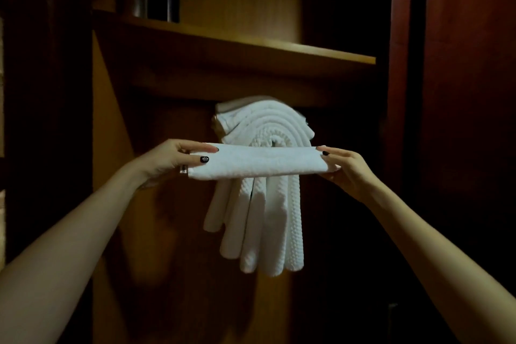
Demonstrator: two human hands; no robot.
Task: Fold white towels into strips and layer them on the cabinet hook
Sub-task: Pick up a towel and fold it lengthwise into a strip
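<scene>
While the folded strip (259, 162) is in our hands: we hold it level and stretched just in front of the hung towels (268, 218), near the height where they bend over.
Left hand (170, 160): our grip pinches the strip's left end, thumb on the near face.
Right hand (343, 167): our grip pinches the right end in much the same way.
Step in hand: we judge this is the draping. We should centre the strip over the top of the arch, keep both ends even, and lower them together so the fold stays closed.
Care: the layers already hung fan out neatly, and a nudge could skew them, so we go over, not through.
Hook: hidden under the towels — we cannot see it.
Cloth: white and soft with a waffle-like weave; the strip is a long flat band, rounded along its lower fold.
Hung towels: nested arcs above, narrow tails hanging below.
Shelf (251, 45): smooth wood, dimly lit, just above the towels.
</scene>
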